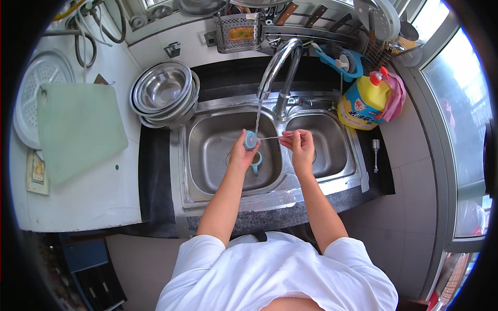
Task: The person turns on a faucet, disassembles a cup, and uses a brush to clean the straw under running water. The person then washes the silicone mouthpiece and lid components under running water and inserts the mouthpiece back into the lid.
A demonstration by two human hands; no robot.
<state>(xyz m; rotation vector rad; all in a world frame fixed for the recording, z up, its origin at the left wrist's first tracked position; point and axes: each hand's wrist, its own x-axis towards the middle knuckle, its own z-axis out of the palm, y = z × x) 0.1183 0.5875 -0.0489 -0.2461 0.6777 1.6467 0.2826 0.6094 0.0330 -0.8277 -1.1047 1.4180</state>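
Note:
My left hand (pixel 240 152) holds a small light-blue cap with a clear centre (pixel 250 140), perhaps a baby-bottle top, over the larger sink basin (pixel 210 155). My right hand (pixel 300 149) pinches a thin white stick-like brush (pixel 270 138), which points left. Its far end meets the edge of the cap; whether it is inside cannot be made out. A stream of water (pixel 258 116) falls from the chrome faucet (pixel 280 66) beside the cap. Below my left hand, a light-blue ring-shaped piece with a handle (pixel 255 169) lies on the basin floor, partly hidden by that hand.
Stacked steel bowls (pixel 165 91) stand left of the sink. A yellow detergent bottle (pixel 363 101) with a pink cloth (pixel 395 97) is at the right rear. A small metal fitting (pixel 376 155) lies on the right counter. Knives (pixel 315 16) hang behind the faucet.

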